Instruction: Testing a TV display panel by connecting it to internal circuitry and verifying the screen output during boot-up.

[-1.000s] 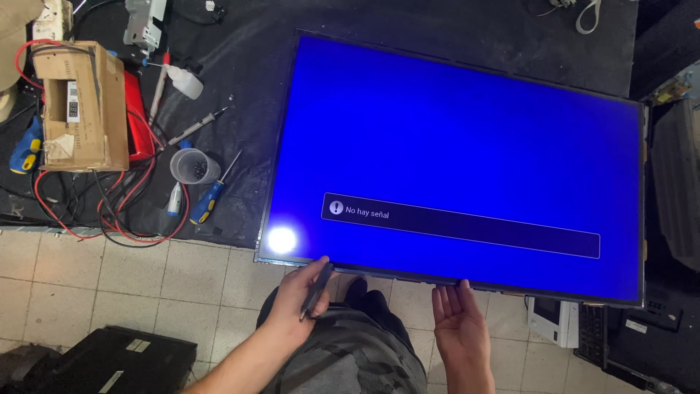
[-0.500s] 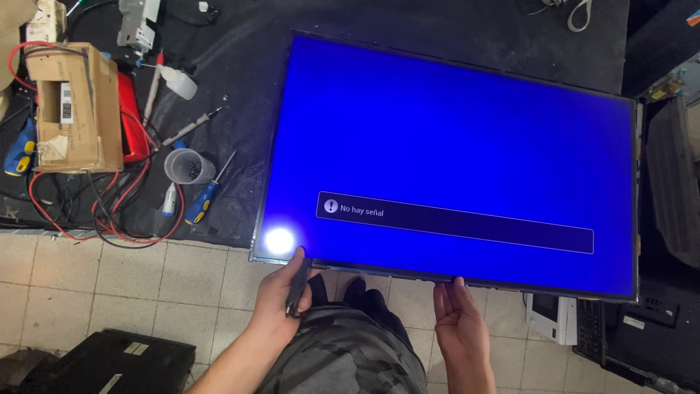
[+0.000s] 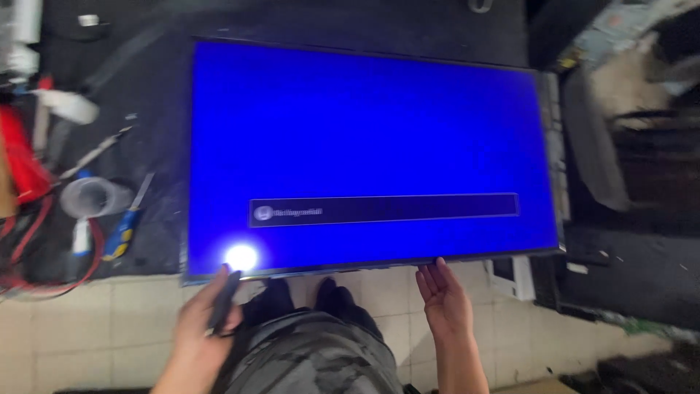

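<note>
Along the left edge of the dark workbench [image 3: 146,22] lies a loose spread of tools: red cables [image 3: 22,157], a roll of clear tape [image 3: 93,197] and a blue-handled screwdriver [image 3: 125,228], all pushed aside so that the middle is left for the big flat screen [image 3: 372,153]. The screen lies face up and lit blue, with a dark message bar across its lower part, and its near edge hangs just over the front edge of the workbench, above the tiled floor [image 3: 95,321].

The left hand [image 3: 204,321] is under the screen's near left corner, its fingers closed around a slim dark torch [image 3: 224,300]. The torch points up at the glass, which would explain the bright white spot [image 3: 241,257] just above its tip, as if to look through the panel.

Between the hands the person's knees and dark shoes [image 3: 321,299] show, close to the workbench.

The right hand [image 3: 441,299] is empty, palm up, fingers together and stretched out, their tips touching the underside of the screen's near edge, seemingly to steady or lift it.
</note>
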